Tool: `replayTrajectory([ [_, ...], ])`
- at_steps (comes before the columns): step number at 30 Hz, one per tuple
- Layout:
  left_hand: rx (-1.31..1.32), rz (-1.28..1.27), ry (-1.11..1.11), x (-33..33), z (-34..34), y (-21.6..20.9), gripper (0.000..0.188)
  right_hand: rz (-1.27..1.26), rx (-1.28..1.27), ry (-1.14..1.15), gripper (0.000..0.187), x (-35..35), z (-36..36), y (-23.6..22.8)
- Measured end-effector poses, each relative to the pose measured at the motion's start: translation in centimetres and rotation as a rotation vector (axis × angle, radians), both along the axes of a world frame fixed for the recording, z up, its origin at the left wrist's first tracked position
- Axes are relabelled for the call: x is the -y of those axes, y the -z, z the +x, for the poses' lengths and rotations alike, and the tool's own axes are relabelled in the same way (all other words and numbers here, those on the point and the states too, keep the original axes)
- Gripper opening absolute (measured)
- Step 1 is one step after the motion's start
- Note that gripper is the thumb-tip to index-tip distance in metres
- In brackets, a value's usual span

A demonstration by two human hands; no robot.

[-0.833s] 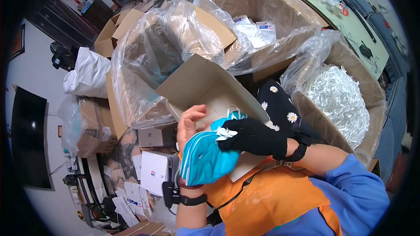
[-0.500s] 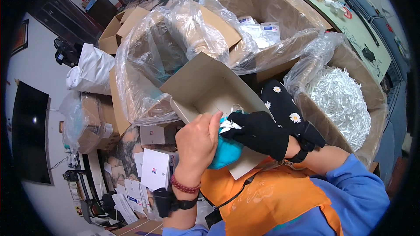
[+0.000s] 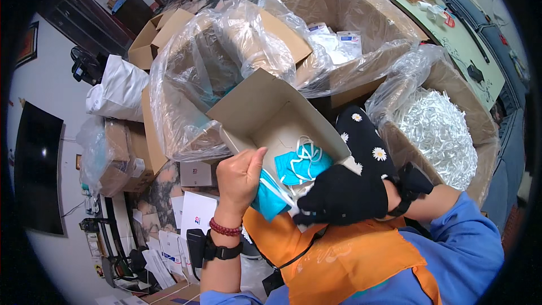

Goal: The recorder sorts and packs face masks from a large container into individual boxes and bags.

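Note:
My left hand [image 3: 241, 178], bare with a red beaded bracelet at the wrist, is closed on the edge of a teal face mask [image 3: 270, 199]. My right hand [image 3: 341, 196], in a black glove, is closed at the mask's other side, with the white ear loops [image 3: 278, 187] drawn toward its fingertips. Beyond both hands, a cardboard box [image 3: 251, 104] sits tilted on my lap with its inside facing me. Another teal mask [image 3: 305, 165] with white loops lies in it. The glove hides exactly how the loops are gripped.
A plastic-lined carton of white straps [image 3: 437, 141] stands at right. Behind the box are a lined carton [image 3: 195, 73] with teal contents at its bottom and a large carton [image 3: 389, 20] holding white packets [image 3: 339, 45]. White boxes [image 3: 197, 212] lie on the floor at left.
My hands have moved apart and nearer my body, bringing the held mask down and left. The right hand has drawn the white loops out, and the mask inside the box now shows fully.

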State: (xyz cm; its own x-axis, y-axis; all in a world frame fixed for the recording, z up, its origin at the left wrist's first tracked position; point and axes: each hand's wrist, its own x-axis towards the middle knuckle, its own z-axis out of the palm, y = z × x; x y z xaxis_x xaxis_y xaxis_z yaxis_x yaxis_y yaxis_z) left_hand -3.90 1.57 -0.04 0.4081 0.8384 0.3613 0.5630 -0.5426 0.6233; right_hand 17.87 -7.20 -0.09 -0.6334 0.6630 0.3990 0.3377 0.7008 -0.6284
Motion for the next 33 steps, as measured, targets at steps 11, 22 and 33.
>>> replayTrajectory([
  [11,0.133,-0.083,-0.038,0.4,0.3,2.6,0.033,0.026,0.189,0.139,0.01,1.0,0.2,-1.9],
  [22,-0.047,-0.138,-0.06,0.6,1.5,2.5,0.028,0.213,0.091,0.362,0.02,-1.4,-0.3,-2.6],
  [33,0.131,-0.136,-0.21,-1.8,-1.3,2.3,0.031,-0.888,-0.719,0.496,0.026,0.7,-1.5,-2.2],
])
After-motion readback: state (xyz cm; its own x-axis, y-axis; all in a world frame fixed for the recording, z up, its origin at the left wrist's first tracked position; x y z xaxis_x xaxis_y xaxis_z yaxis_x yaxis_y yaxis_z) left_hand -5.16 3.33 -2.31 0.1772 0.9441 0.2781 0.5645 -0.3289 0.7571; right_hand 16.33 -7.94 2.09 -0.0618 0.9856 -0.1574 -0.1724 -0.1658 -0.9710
